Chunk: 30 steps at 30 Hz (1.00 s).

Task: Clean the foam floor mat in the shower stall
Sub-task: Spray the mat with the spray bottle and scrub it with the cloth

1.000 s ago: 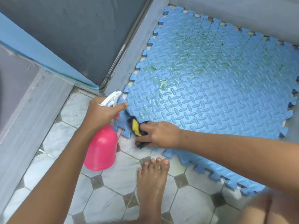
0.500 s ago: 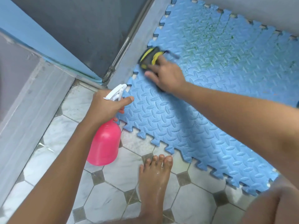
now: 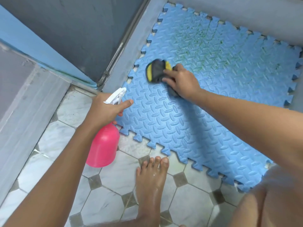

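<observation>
A blue foam mat [image 3: 205, 112] with a raised tread pattern and jigsaw edges lies on the shower floor. Green stains speckle its far middle part. My right hand [image 3: 180, 81] presses a dark sponge with yellow edges [image 3: 155, 72] onto the mat near its left edge. The sponge is blurred. My left hand [image 3: 106, 108] grips the white trigger head of a pink spray bottle [image 3: 103, 146], held just off the mat's near left corner, nozzle pointing up and right.
My bare foot [image 3: 150, 185] stands on the grey-and-white tiled floor [image 3: 57, 145] in front of the mat. A grey shower door frame [image 3: 136, 43] borders the mat's left side, a grey wall [image 3: 246, 13] its far side. My knee [image 3: 270, 202] is at bottom right.
My right hand carried the sponge from the mat's near left corner up to the left edge, then slid it slightly rightward onto the mat. The left hand and bottle stayed put.
</observation>
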Each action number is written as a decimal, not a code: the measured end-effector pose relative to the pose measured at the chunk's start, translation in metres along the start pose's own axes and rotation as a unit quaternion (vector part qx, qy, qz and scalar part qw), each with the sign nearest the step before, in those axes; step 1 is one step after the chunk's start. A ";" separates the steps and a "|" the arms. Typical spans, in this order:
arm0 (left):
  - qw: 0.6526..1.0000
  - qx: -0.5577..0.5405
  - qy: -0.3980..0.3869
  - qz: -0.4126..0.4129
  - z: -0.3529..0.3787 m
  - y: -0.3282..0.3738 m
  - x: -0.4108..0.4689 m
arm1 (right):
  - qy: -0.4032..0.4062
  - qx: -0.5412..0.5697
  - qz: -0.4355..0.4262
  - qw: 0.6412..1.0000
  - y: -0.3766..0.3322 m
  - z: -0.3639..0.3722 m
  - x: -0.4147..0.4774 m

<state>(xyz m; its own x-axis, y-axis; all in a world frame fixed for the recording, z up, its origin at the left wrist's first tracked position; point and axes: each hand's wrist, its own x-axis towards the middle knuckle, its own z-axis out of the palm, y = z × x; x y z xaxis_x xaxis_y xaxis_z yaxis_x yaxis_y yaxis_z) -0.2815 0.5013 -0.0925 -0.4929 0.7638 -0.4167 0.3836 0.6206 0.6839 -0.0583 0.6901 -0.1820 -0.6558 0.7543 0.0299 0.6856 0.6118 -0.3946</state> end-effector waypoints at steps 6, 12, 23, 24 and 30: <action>1.000 -0.003 -0.001 -0.002 0.004 0.022 0.000 | -0.040 -0.002 -0.021 0.999 -0.041 0.016 -0.029; 0.998 0.024 -0.021 0.047 0.017 0.073 0.016 | -0.213 -0.023 -0.197 0.957 -0.030 -0.002 -0.093; 0.971 0.100 -0.114 0.187 0.124 0.169 0.071 | -0.133 -0.028 0.249 0.959 0.156 -0.103 -0.106; 0.967 0.116 -0.121 0.192 0.132 0.171 0.074 | -0.099 -0.020 0.292 0.951 0.170 -0.104 -0.116; 0.961 0.173 -0.088 0.197 0.148 0.178 0.080 | -0.026 0.005 0.348 0.937 0.187 -0.091 -0.138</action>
<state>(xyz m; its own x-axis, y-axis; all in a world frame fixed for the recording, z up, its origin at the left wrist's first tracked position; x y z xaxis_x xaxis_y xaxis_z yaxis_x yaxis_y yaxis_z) -0.1368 0.6995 -0.0925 -0.1280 0.9505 -0.2830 0.7647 0.2763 0.5821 0.1890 0.7222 -0.1767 -0.0659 0.9568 -0.2833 0.9503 -0.0265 -0.3103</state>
